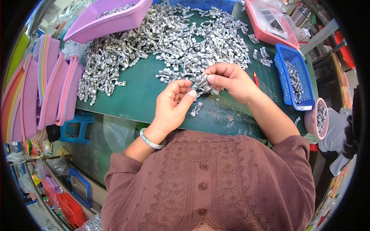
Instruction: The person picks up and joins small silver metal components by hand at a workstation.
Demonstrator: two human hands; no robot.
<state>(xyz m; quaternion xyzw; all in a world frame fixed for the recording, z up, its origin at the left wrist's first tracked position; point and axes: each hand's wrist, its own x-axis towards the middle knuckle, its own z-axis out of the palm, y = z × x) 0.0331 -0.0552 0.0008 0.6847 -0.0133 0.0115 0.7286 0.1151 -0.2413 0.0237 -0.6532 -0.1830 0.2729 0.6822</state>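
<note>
A large heap of small silver-grey metal clips point(185, 42) with looped wire ends covers much of the green table. At its near edge, my right hand point(235, 81) pinches one of these clips point(205, 76) between thumb and fingers. Facing it, my left hand point(175, 101) has its fingers curled and its thumb tip against the small cluster of clips point(201, 86) between both hands. Whether it grips one is hidden. A single loose clip point(196, 109) lies on the table just below the hands.
A purple basin point(110, 21) rests over the heap's back left. To the right stand a blue basket point(283, 73) and a pink bowl point(314, 119), both with clips, and a red pen point(256, 79). Stacked purple baskets point(50, 88) and a blue stool point(79, 129) are left.
</note>
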